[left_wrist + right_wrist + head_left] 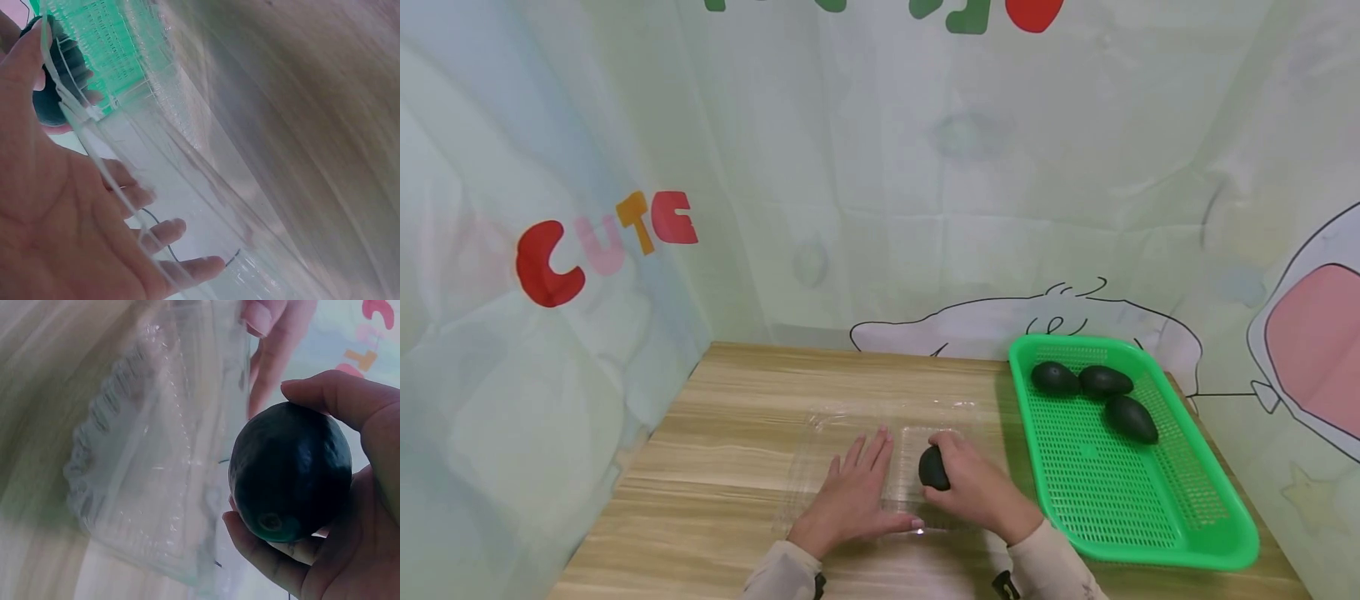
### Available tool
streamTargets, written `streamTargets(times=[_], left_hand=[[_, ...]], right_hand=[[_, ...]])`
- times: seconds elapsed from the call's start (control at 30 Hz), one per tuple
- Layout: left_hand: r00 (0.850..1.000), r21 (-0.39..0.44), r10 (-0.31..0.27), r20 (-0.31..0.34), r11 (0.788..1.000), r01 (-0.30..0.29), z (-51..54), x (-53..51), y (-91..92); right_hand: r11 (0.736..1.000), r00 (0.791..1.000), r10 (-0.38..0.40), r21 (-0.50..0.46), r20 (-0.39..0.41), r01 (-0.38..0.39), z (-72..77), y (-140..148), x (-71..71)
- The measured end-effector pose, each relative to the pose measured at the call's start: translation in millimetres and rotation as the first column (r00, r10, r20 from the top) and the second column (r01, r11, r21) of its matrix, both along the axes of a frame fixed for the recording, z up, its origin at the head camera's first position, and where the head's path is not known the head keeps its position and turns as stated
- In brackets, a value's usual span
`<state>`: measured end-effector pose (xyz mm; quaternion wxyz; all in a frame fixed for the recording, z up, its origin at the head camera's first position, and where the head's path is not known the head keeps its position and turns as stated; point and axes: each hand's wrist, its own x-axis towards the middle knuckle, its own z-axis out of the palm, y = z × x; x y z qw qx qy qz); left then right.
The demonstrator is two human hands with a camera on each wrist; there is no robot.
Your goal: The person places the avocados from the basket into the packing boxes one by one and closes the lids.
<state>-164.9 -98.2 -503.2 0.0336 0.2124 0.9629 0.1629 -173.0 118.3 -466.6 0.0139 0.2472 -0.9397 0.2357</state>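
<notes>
My right hand (981,493) grips a dark avocado (933,469) between thumb and fingers, above the right part of a clear plastic container (917,417). In the right wrist view the avocado (290,472) shows its stem scar and seems apart from the plastic. My left hand (852,506) lies with spread, straight fingers on the left part of the container. Through the clear wall (181,187), the left wrist view shows those fingers extended. Inside the green basket (1028,433) to the right are an avocado (1055,378), a second avocado (1105,382) and a third avocado (1131,419).
Everything stands on a wood-grain table (715,433). A printed cloth (880,183) with letters and cartoon drawings hangs behind and on both sides of it. The basket's raised rim is close to my right forearm (1048,558).
</notes>
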Motion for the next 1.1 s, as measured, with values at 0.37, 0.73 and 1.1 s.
streamTargets(times=[0.37,0.73,1.1], left_hand=[[1.000,-0.006,0.004,0.017,1.000,-0.004,-0.8,-1.5,-0.5],[1.000,-0.009,-0.007,0.007,1.000,0.007,-0.2,0.1,-1.6],[1.000,-0.008,-0.012,0.010,1.000,0.012,0.1,0.0,-2.1]], right_hand=[[1.000,0.999,-0.011,0.006,0.051,0.011,-4.8,-10.8,-1.7],[1.000,0.997,-0.004,-0.002,0.076,0.004,-14.6,-21.5,-1.8],[0.994,0.993,-0.056,-0.089,0.107,0.065,-25.9,-32.3,-2.1]])
